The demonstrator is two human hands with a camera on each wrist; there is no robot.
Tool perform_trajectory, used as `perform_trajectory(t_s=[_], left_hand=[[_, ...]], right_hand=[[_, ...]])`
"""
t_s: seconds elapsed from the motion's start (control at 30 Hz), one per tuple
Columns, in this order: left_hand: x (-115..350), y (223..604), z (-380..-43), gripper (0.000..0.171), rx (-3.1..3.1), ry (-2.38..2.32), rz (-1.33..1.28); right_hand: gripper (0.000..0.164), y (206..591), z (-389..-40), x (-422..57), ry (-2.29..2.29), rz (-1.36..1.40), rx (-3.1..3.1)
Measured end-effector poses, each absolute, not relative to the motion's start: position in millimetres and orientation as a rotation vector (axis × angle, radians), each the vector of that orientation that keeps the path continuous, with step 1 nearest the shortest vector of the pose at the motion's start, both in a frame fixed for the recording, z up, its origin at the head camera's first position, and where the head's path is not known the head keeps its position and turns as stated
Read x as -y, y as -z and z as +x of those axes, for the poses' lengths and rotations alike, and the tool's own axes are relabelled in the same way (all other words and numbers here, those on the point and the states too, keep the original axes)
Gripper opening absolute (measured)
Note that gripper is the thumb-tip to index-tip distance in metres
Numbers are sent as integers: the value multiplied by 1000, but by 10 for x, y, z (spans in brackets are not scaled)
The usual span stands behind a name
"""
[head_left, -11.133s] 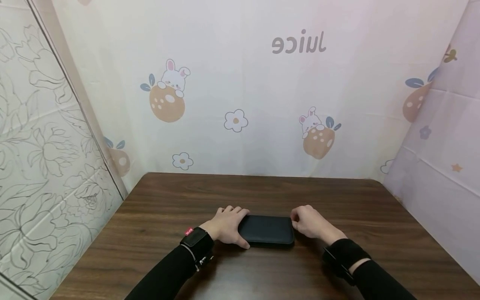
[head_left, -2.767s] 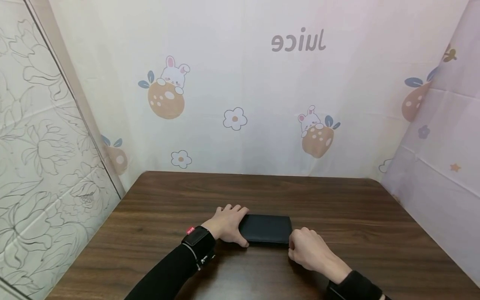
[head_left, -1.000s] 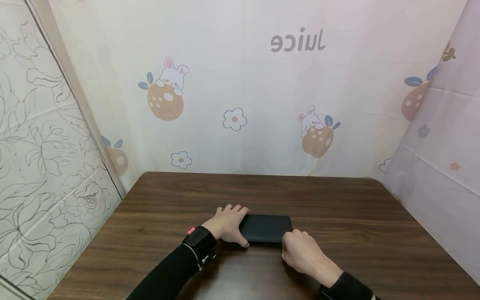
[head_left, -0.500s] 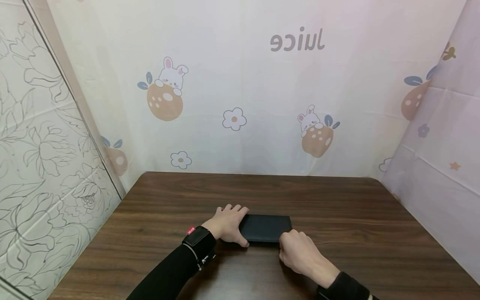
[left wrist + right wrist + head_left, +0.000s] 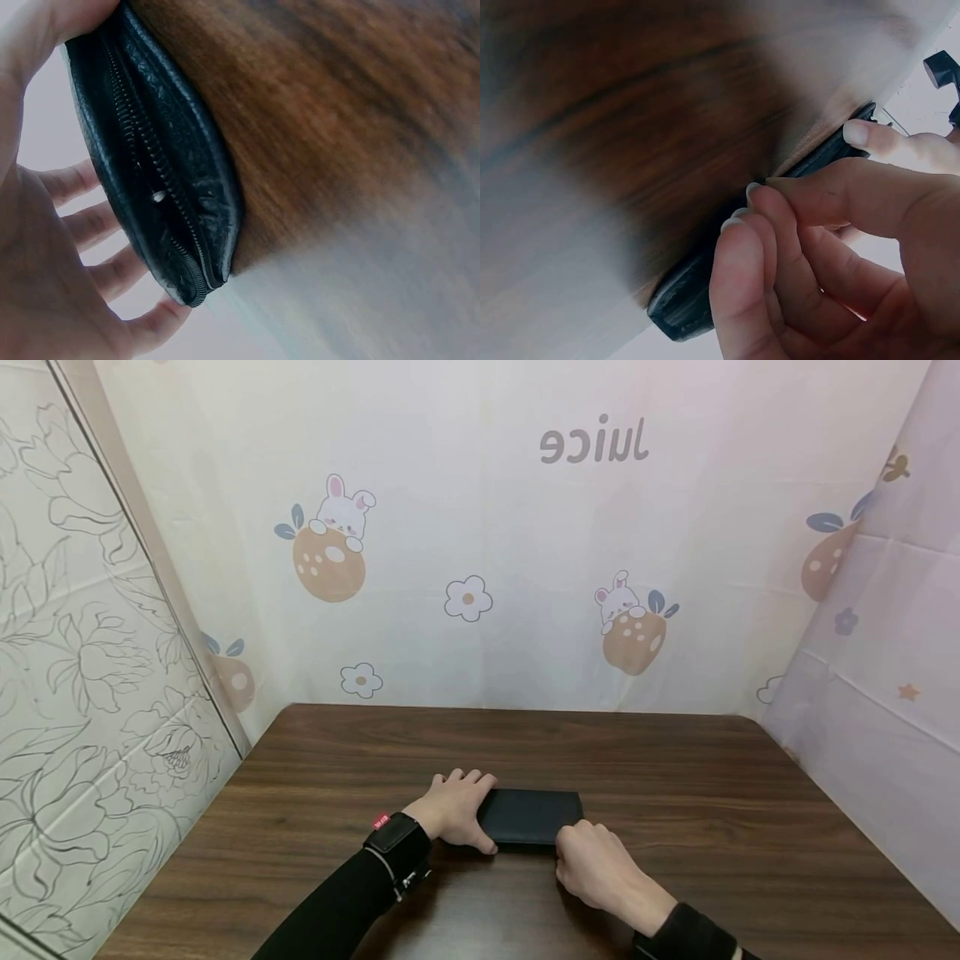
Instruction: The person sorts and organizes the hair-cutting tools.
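Observation:
A black zip wallet [image 5: 528, 817] lies flat on the wooden table. My left hand [image 5: 456, 814] holds its left end, thumb at the near edge and fingers spread along the far side. In the left wrist view the rows of zipper teeth [image 5: 150, 142] stand apart at this end, and a small pale bit shows between them. My right hand [image 5: 600, 867] is at the near edge, close to the right corner. The right wrist view has its thumb [image 5: 840, 191] and index fingertip pinched together at the wallet's zipped edge; the fingertips hide most of the zipper pull.
The brown table [image 5: 360, 743] extends around the wallet on all sides. Behind it hangs a pale printed curtain [image 5: 525, 635], with a floral panel [image 5: 97, 652] on the left and another curtain [image 5: 900, 635] on the right.
Over the longer span my right hand has gone from the wallet's right end round to its near edge, lately sliding slightly left along it. My left hand keeps its place.

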State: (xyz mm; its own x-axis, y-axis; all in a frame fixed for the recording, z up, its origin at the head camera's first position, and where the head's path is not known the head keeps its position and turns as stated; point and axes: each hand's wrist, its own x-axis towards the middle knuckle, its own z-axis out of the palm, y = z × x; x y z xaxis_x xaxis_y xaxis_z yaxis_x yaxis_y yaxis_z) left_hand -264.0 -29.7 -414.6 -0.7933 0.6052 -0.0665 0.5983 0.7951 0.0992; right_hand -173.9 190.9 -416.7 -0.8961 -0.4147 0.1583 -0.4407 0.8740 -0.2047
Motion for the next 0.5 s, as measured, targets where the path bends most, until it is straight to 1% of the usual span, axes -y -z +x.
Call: perform_trajectory(t_s=[0.5], left_hand=[[293, 4156, -2651, 90, -2883, -95, 958]], right_hand=[[39, 4149, -1711, -1847, -312, 680, 2903]])
